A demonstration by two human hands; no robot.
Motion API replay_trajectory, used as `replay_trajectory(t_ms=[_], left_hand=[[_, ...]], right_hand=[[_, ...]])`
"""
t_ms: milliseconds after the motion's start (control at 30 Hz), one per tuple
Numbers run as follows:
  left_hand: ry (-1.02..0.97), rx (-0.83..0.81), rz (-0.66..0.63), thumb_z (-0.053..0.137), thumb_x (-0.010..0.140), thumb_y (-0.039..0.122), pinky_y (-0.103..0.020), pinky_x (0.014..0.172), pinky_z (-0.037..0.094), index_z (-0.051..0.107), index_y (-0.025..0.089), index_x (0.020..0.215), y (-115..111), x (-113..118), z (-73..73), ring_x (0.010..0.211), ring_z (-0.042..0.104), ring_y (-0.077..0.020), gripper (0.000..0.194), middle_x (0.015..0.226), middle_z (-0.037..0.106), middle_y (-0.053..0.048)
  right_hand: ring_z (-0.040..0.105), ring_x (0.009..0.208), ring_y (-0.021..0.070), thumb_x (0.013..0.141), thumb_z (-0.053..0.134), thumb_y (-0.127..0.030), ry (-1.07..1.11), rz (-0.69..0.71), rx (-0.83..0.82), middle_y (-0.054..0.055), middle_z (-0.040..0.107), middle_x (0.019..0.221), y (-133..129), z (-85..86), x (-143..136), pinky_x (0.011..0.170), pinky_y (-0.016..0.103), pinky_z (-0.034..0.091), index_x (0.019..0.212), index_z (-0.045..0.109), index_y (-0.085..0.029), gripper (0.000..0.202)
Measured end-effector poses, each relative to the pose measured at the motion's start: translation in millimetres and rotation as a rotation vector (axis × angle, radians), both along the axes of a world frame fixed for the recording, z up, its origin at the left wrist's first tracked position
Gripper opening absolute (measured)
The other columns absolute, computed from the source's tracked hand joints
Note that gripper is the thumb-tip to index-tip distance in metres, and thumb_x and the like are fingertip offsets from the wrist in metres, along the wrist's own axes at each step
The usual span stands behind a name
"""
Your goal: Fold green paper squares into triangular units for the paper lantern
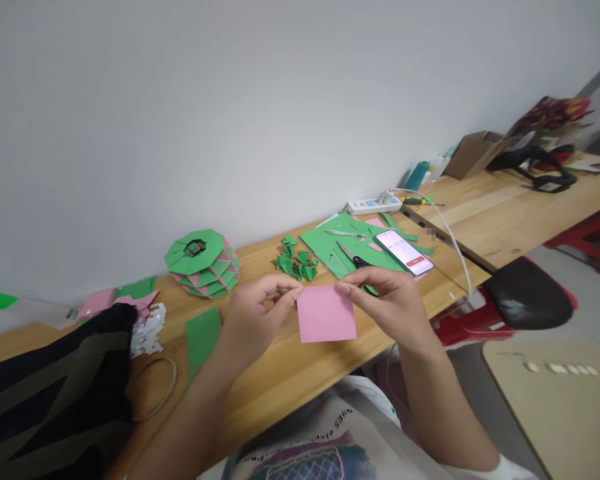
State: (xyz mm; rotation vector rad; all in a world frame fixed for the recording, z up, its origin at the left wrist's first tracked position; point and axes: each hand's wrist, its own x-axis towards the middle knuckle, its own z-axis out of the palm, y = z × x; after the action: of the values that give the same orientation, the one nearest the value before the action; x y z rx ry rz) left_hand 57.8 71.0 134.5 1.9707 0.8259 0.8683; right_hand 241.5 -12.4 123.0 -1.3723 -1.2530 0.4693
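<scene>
A square of pink paper (327,315) is held up in front of me over the table's front edge, flat and facing me. My left hand (260,313) pinches its upper left corner between thumb and fingers. At the upper right corner, my right hand (387,301) grips it the same way. Behind the paper lie several small folded green pieces (297,260). Black-handled scissors (353,257) rest partly on green sheets (325,243), close behind my right hand. To the left stands a layered green and pink paper structure (203,262).
A lit phone (405,252), a power strip (374,205) and a white cable (450,233) are at the right. A green sheet (203,339), white scraps (149,330) and dark fabric (65,393) lie left. A black stool seat (525,293) stands beyond the table.
</scene>
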Motion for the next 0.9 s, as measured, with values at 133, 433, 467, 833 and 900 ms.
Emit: replay_trajectory(t_ms=[133,433,467,833,900], left_hand=[[-0.034,-0.06,0.055,0.06,0.08,0.019,-0.022,0.062,0.054,0.067,0.019,0.074,8,2,-0.8,0.067,0.069,-0.0138,0.009,0.072,0.074,0.0],[0.027,0.007,0.044,0.053,0.087,0.02,-0.02,0.06,0.048,0.067,0.021,0.077,22,-9,-0.8,0.073,0.066,-0.0129,0.018,0.077,0.072,0.002],[0.032,0.013,0.041,0.052,0.087,0.02,-0.02,0.061,0.048,0.068,0.022,0.078,23,-10,-0.3,0.073,0.066,-0.013,0.018,0.078,0.072,0.003],[-0.119,-0.184,0.062,0.052,0.09,0.031,-0.023,0.07,0.054,0.066,0.017,0.103,22,-26,8.8,0.076,0.069,-0.015,0.024,0.088,0.075,-0.004],[-0.125,-0.273,-0.002,0.054,0.089,0.035,-0.023,0.068,0.055,0.066,0.016,0.104,21,-26,7.9,0.077,0.07,-0.0161,0.027,0.09,0.076,-0.005]], right_hand=[[0.06,0.056,0.0132,0.075,0.07,-0.024,0.003,-0.027,0.017,0.002,0.07,0.061,12,0.1,-2,0.052,0.025,0.049,0.067,0.071,-0.018,0.01],[0.06,0.057,0.0127,0.076,0.07,-0.022,0.001,-0.016,0.017,0.001,0.07,0.062,29,-0.6,-8,0.053,0.024,0.049,0.07,0.071,-0.019,0.007],[0.061,0.057,0.0126,0.076,0.07,-0.022,-0.003,-0.013,0.017,0.001,0.07,0.062,30,-0.6,-9,0.054,0.024,0.049,0.07,0.071,-0.019,0.006],[0.06,0.056,0.0119,0.075,0.073,-0.028,0.239,-0.092,0.047,0.002,0.071,0.066,39,-2.9,-22,0.052,0.023,0.048,0.071,0.072,-0.02,0.009],[0.059,0.055,0.0112,0.074,0.074,-0.028,0.274,-0.099,0.052,0.001,0.07,0.064,39,-0.9,-25,0.051,0.022,0.048,0.07,0.072,-0.02,0.009]])
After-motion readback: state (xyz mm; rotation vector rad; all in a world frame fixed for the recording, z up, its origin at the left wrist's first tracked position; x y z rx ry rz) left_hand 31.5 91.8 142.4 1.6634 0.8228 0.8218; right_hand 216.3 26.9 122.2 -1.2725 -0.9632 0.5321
